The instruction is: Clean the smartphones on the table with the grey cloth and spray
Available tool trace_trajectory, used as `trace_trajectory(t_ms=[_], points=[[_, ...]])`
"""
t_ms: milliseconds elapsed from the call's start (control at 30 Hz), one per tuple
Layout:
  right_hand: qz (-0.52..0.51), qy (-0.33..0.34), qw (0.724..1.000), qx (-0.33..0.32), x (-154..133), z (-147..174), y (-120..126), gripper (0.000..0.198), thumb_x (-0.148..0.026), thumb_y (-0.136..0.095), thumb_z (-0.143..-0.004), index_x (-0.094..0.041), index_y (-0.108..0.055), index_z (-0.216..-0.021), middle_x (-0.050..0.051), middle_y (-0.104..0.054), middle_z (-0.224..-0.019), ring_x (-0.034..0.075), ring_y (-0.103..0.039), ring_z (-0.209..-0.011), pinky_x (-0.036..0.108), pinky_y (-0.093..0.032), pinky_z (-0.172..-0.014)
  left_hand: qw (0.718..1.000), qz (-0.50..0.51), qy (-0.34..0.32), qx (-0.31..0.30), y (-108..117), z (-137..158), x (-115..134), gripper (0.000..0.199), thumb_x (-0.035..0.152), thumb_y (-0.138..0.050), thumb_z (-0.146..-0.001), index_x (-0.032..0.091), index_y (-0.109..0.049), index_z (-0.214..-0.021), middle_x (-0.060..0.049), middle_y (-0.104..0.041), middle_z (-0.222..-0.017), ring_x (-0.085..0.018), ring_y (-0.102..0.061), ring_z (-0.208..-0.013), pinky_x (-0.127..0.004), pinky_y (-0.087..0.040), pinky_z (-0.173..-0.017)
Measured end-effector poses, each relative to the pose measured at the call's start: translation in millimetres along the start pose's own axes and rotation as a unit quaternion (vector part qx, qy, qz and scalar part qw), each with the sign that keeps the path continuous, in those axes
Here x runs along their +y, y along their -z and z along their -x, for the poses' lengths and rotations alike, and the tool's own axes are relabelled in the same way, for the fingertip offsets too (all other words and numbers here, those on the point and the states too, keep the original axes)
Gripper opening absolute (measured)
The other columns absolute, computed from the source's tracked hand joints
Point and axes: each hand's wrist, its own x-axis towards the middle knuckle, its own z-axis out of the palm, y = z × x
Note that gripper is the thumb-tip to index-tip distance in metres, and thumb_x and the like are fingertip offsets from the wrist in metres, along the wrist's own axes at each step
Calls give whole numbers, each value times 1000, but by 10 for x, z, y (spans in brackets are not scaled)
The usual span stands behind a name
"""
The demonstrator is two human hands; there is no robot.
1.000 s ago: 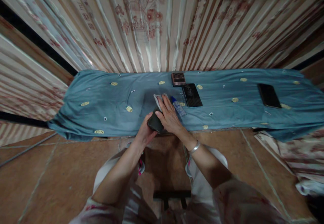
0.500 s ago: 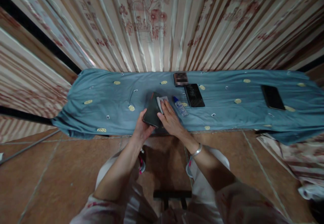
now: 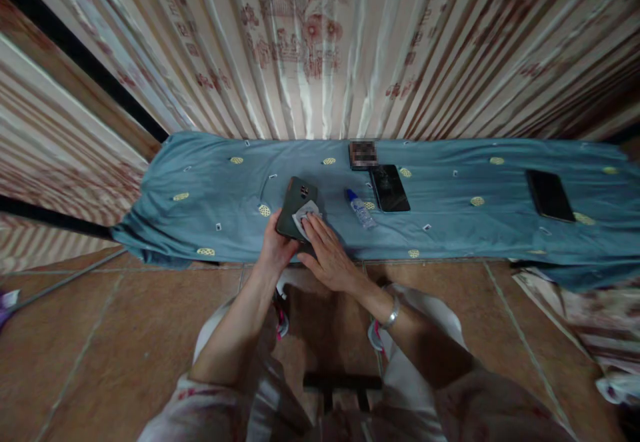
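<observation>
My left hand [image 3: 278, 245] grips the lower left edge of a dark green phone [image 3: 286, 210], whose back with its camera block faces up. Fingers of my right hand [image 3: 327, 255] press a small pale cloth [image 3: 304, 213] flat against the phone's back. The cloth could be a tissue; its material is not clear. Just right of the phone, a clear spray bottle with a blue cap [image 3: 361, 210] lies on its side on the blue patterned cover [image 3: 240, 189].
Beyond the bottle lie a dark phone [image 3: 390, 189] with marks on its screen and a small blurred box [image 3: 363, 155]. Another dark phone [image 3: 550, 195] lies far right. Patterned curtains [image 3: 310, 95] hang behind the covered surface. A dark stool edge [image 3: 343, 382] shows between my knees.
The phone has tilted so its camera block now shows. My right hand and the cloth have slid down and slightly left along it. The whole view has shifted a little.
</observation>
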Motion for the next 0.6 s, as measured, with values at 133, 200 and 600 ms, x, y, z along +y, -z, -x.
trace_trajectory(t_ms=[133,200,600], points=[[9,16,1000,-7,-45,27,8,71,-49,-35,-98,-8,-18,-154,20,-26,-158,28,-17,-150,52,-26,-119,999,40,1,32,-80,28,17,34,26,-39,-91,13,-68,-79,-3,-70,-61,-15,-65,-56,-27,-55,-75],[15,30,999,-13,-75,38,19,72,-49,-35,-98,-5,-20,-152,22,-28,-157,28,-17,-150,52,-26,-120,999,35,8,13,-92,39,20,39,29,-35,-93,10,-69,-88,-7,-72,-66,-17,-68,-62,-29,-55,-79],[52,72,996,-13,-120,27,-55,72,-54,-40,-96,-8,-30,-149,21,-28,-157,31,-17,-149,52,-27,-119,995,-17,71,-66,27,46,14,38,37,-43,-94,9,-69,-96,-9,-74,-76,-18,-71,-70,-28,-58,-74]])
